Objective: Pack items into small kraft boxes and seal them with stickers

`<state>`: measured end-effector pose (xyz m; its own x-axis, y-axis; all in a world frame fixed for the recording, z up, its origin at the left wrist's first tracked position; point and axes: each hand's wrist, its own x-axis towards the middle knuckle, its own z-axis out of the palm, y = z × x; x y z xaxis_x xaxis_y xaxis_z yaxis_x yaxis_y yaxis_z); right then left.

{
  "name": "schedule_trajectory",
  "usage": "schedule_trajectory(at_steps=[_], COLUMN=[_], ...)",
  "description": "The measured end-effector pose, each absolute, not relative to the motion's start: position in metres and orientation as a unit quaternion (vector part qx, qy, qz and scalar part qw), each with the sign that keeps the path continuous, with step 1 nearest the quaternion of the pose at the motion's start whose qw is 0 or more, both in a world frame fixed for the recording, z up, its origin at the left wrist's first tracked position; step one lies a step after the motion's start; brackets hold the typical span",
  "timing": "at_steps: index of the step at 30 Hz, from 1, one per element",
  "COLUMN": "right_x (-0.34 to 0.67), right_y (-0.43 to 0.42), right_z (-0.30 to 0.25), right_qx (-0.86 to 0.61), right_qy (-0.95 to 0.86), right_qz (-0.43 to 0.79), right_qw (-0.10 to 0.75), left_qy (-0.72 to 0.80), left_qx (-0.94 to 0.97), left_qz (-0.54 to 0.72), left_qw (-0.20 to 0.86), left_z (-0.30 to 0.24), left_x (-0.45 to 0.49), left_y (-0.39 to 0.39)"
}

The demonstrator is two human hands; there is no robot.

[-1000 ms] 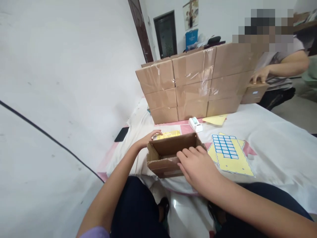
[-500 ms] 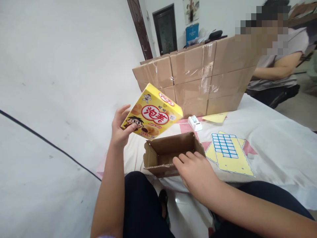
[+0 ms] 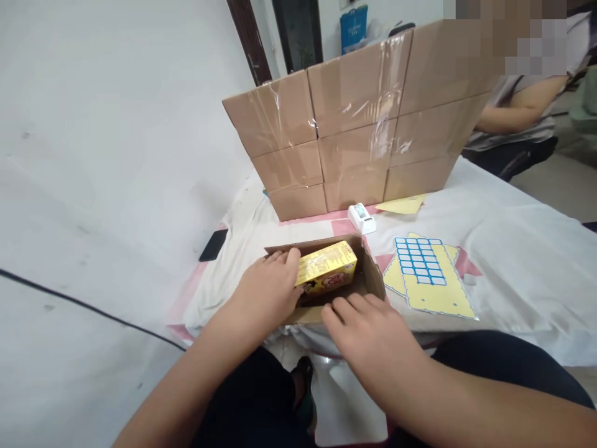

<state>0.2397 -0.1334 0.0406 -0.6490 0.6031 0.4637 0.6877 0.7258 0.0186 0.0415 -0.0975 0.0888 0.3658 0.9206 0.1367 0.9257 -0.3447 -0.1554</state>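
A yellow snack box [image 3: 326, 262] with red and white lettering sits partly down inside an open cardboard box [image 3: 372, 274], on the side toward the far wall. My left hand [image 3: 275, 283] is closed on the snack box's left end, its fingers over the top and the thumb at the front. The cardboard box stands at the near edge of the table. My right hand [image 3: 361, 317] curls its fingers over the near wall of the cardboard box and grips it. The lower part of the snack box is hidden behind that wall and my hands.
A tall panel of taped cartons [image 3: 359, 124] stands behind the box. A small white device [image 3: 361, 218] lies before it. Yellow sheets [image 3: 436, 298] with a blue-edged label grid [image 3: 422, 258] lie right, a black phone [image 3: 213, 245] left. A person [image 3: 522, 112] sits beyond the panel.
My left hand has brought the yellow snack box down and to the right, from above into the cardboard box. My right hand keeps its place on the near wall. The view has tilted downward.
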Motion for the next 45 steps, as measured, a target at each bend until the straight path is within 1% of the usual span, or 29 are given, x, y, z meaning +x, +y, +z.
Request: schedule_trajectory(at_steps=[2, 4, 7, 11, 18, 28, 32, 36, 43, 45], right_x=[0.24, 0.242, 0.247, 0.252, 0.253, 0.257, 0.257, 0.258, 0.253, 0.259], right_y=[-0.137, -0.14, -0.14, -0.134, -0.126, -0.119, -0.12, -0.12, -0.118, -0.117], right_z=[0.036, 0.031, 0.025, 0.023, 0.027, 0.026, 0.027, 0.028, 0.029, 0.036], right_qx=[-0.344, -0.331, -0.319, -0.307, -0.297, -0.283, -0.283, -0.284, -0.296, -0.298], right_qy=[-0.907, -0.91, -0.913, -0.921, -0.924, -0.933, -0.931, -0.93, -0.924, -0.918], right_qz=[-0.092, -0.096, -0.099, -0.077, -0.085, -0.089, -0.091, -0.083, -0.073, -0.062], right_qw=[0.225, 0.23, 0.233, 0.227, 0.225, 0.204, 0.213, 0.217, 0.233, 0.253], left_qy=[-0.556, -0.553, -0.553, -0.545, -0.528, -0.512, -0.521, -0.518, -0.528, -0.522], left_qx=[-0.817, -0.815, -0.818, -0.833, -0.844, -0.85, -0.838, -0.839, -0.83, -0.841], left_qz=[0.022, 0.055, 0.064, 0.038, 0.067, 0.086, 0.136, 0.16, 0.176, 0.14], left_qw=[0.151, 0.164, 0.144, 0.092, 0.063, 0.09, 0.085, 0.055, 0.036, 0.033], left_z=[0.081, 0.073, 0.059, 0.049, 0.052, 0.05, 0.059, 0.069, 0.065, 0.066], left_x=[0.045, 0.046, 0.043, 0.035, 0.026, 0.029, 0.034, 0.038, 0.042, 0.037], left_y=[-0.092, -0.083, -0.071, -0.064, -0.056, -0.045, -0.048, -0.053, -0.053, -0.057])
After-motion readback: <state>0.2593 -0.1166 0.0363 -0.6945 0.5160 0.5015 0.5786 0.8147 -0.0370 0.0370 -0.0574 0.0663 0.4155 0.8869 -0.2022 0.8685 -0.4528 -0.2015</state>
